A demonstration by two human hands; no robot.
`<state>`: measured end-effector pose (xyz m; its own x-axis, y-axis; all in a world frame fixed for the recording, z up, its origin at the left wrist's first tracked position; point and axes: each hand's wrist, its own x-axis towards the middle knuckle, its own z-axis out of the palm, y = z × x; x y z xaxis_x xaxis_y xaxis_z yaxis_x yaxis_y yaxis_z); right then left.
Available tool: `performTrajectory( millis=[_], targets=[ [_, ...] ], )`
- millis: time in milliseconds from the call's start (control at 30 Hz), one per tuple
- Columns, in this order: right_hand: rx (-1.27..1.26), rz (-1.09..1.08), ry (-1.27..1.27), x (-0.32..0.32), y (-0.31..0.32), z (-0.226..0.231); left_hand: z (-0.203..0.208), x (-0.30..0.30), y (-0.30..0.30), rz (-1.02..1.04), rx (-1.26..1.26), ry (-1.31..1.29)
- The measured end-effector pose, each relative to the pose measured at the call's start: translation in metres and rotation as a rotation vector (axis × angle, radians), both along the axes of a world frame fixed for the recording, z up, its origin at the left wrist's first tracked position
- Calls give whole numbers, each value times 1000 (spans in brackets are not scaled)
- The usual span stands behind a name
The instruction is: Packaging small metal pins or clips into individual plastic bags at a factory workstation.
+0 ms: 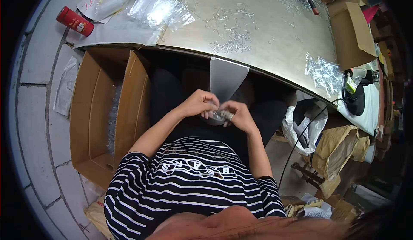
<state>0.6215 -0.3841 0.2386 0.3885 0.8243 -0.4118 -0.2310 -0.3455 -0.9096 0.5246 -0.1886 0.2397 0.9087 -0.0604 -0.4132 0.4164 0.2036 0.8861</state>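
Note:
Above my lap, my left hand (199,104) and my right hand (239,114) are close together with fingertips pinched. Between and just below them is a small clear plastic bag (216,119), gripped at its upper part by both hands. Its contents are too small and blurred to make out. Just beyond my hands, a grey translucent sheet (228,76) hangs down from the table edge. On the metal tabletop (185,36) lie small bent wire hooks (234,40) in loose heaps, out of reach of my fingers as they stand.
An open cardboard box (92,111) with clear plastic packets stands at my left. A red can (75,21) and plastic bags (159,8) lie far left. Packed hooks (322,74) sit at the table's right. A white bag (304,126) and black cable (301,137) hang on the right.

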Motion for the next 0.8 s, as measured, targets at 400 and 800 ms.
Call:
performTrajectory(
  millis=[400, 800],
  targets=[
    [-182, -126, -753, 16, 5, -11, -54, -5, 7, 5, 597, -181],
    [-76, 141, -1633, 138, 160, 56, -59, 23, 13, 345, 51, -169]
  ],
)
